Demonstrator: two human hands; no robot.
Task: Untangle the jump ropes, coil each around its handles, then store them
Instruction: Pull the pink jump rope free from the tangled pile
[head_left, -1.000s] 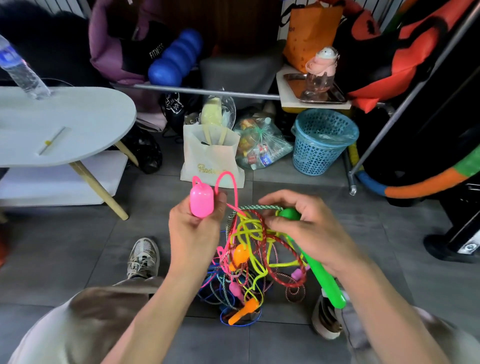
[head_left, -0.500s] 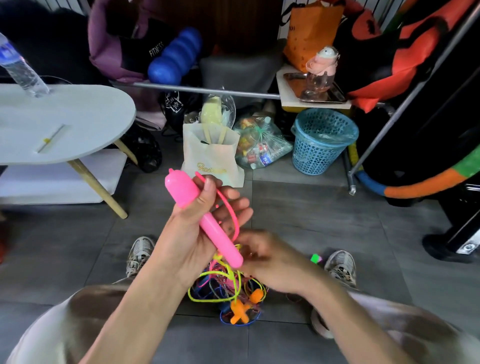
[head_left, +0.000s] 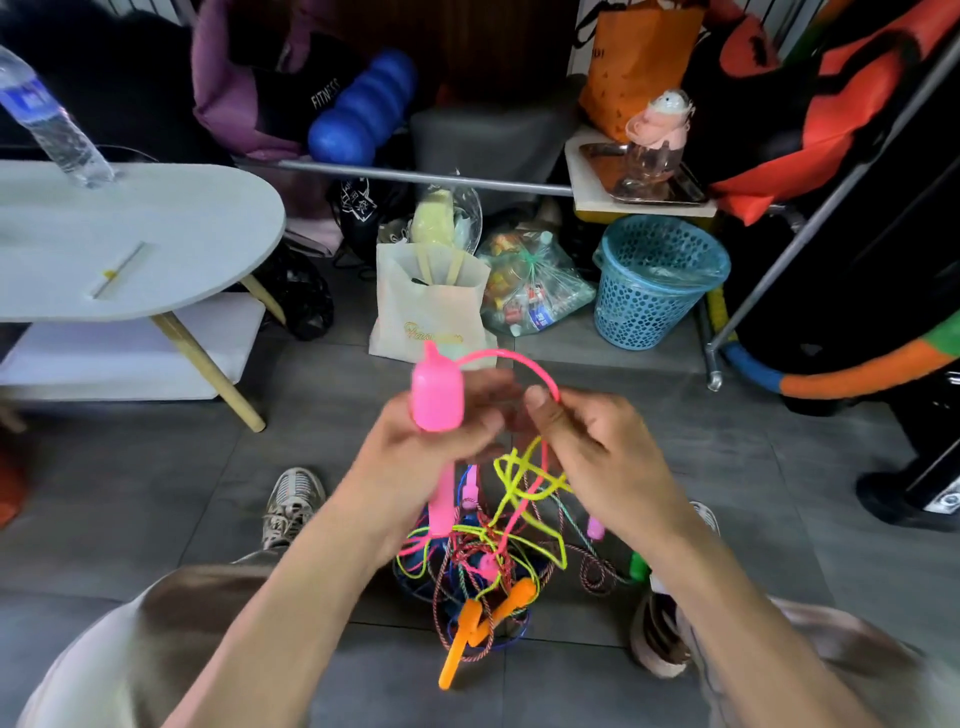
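Two hands pull at a pink jump rope.

The left hand (head_left: 415, 457) is wrapped around the pink handle (head_left: 437, 395). The right hand (head_left: 597, 447) pinches the pink cord (head_left: 524, 358) looping from its top. The tangled ropes (head_left: 498, 566) lie on the gray floor (head_left: 156, 493) below, between both shoes.

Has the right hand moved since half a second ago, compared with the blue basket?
Yes. The right hand has risen toward the blue basket and now pinches the pink rope.
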